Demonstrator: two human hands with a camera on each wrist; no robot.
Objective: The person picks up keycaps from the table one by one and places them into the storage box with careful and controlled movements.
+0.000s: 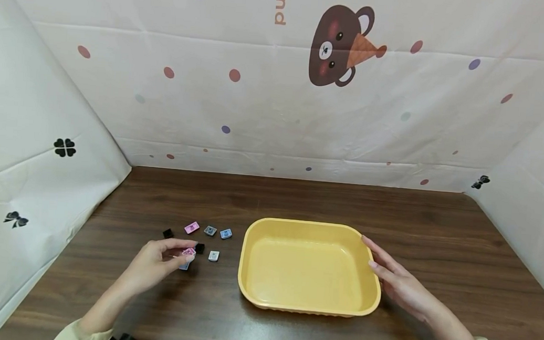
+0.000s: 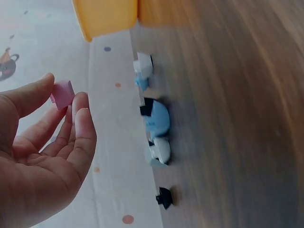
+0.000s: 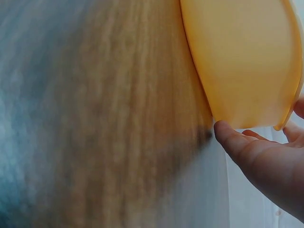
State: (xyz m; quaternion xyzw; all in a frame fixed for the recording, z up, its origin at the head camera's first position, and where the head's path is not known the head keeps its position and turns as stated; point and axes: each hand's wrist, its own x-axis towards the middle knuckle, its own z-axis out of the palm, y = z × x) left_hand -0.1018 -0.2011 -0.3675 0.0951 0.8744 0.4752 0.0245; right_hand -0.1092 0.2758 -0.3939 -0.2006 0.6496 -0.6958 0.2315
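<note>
My left hand point(image 1: 163, 260) pinches a small pink block point(image 2: 62, 94) between thumb and fingertips, above the left part of the table. Close around it on the wood lie another pink block point(image 1: 191, 227), a black block point(image 1: 199, 248), a pale block point(image 1: 214, 256) and a blue block point(image 1: 183, 266) partly behind the thumb. The right hand point(image 1: 401, 282) touches the right side of a yellow tray point(image 1: 307, 307), its thumb and fingers fairly straight at the rim. No block shows inside the tray.
Farther back are a grey-blue block point(image 1: 210, 230), a light blue block point(image 1: 226, 233) and a second black block point(image 1: 168, 233). A dark wooden table point(image 1: 298, 198) carries everything. White printed sheets point(image 1: 276, 112) stand behind it and at both sides.
</note>
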